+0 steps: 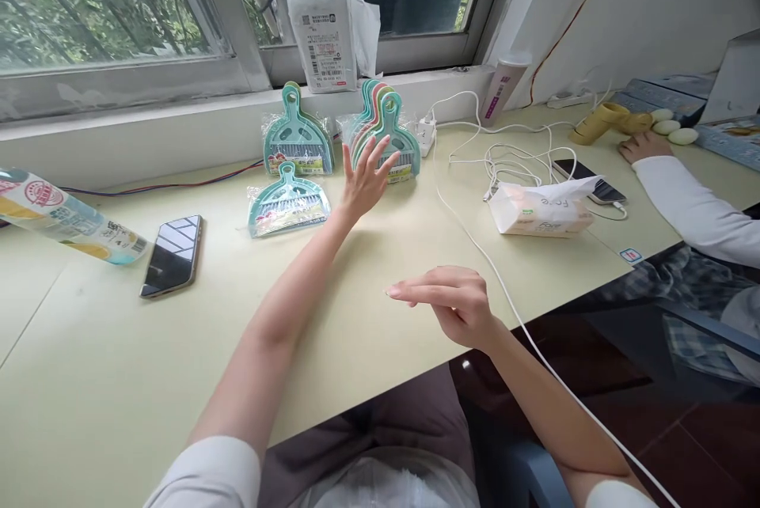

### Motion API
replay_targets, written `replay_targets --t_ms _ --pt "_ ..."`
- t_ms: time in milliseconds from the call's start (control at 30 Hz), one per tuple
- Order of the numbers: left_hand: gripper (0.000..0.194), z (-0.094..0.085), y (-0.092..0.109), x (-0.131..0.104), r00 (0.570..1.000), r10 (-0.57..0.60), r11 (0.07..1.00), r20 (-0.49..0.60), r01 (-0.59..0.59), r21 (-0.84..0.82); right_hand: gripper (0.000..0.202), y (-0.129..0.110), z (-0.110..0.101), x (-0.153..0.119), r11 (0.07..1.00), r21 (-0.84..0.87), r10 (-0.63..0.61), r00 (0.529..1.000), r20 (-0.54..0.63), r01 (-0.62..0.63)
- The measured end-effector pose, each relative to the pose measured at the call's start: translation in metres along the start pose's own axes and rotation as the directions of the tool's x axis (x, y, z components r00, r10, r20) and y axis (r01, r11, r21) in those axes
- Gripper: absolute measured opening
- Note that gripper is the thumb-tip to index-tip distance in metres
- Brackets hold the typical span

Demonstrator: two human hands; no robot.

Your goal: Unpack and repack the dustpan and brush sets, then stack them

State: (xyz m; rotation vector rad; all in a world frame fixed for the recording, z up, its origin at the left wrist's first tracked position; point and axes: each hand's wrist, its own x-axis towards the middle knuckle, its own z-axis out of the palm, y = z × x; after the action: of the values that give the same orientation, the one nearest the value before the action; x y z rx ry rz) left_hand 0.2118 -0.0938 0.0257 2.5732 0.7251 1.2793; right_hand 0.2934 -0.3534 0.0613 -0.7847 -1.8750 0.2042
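My left hand [366,185] reaches over the table with its fingers spread, in front of the right-hand stack of dustpan-and-brush sets [389,124]. The fingertips overlap the front pack in view; I cannot tell whether they touch it. This stack leans by the windowsill, mostly teal with some pink and yellow edges, in clear wrapping. Left of it stands another stack of teal dustpan sets [294,128]. A single wrapped dustpan set [288,203] lies in front of that one. My right hand [454,298] hovers near the table's front edge, fingers stretched out to the left, holding nothing.
A phone [172,255] and a tilted bottle [71,215] are at the left. On the right are a tissue pack [540,211], white cables [511,164] and a charging phone [594,182]. Another person's hand [644,146] rests beyond. A wrapped box [326,41] stands on the sill.
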Motion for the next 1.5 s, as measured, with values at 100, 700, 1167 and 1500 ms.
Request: replay_targets --t_ms 100,700,1167,1500 --pt "0.031 -0.039 0.034 -0.018 0.998 0.057 0.998 -0.019 -0.057 0.014 0.049 0.005 0.002 -0.001 1.0 -0.02 -0.005 0.999 0.049 0.006" --pt "0.016 -0.127 0.078 -0.16 0.999 0.043 0.999 -0.009 -0.043 0.003 0.036 0.043 0.069 0.026 0.862 0.145 0.269 0.68 0.682 -0.486" --pt "0.034 -0.168 -0.031 -0.174 0.842 -0.451 0.849 -0.297 0.507 0.15 0.04 0.112 0.122 0.049 0.562 0.407 0.702 0.675 0.225 -0.72" --pt "0.029 -0.164 -0.05 -0.178 0.748 -0.645 0.762 -0.157 0.645 -0.053 0.029 0.119 0.111 0.044 0.534 0.504 0.75 0.656 0.089 -0.679"
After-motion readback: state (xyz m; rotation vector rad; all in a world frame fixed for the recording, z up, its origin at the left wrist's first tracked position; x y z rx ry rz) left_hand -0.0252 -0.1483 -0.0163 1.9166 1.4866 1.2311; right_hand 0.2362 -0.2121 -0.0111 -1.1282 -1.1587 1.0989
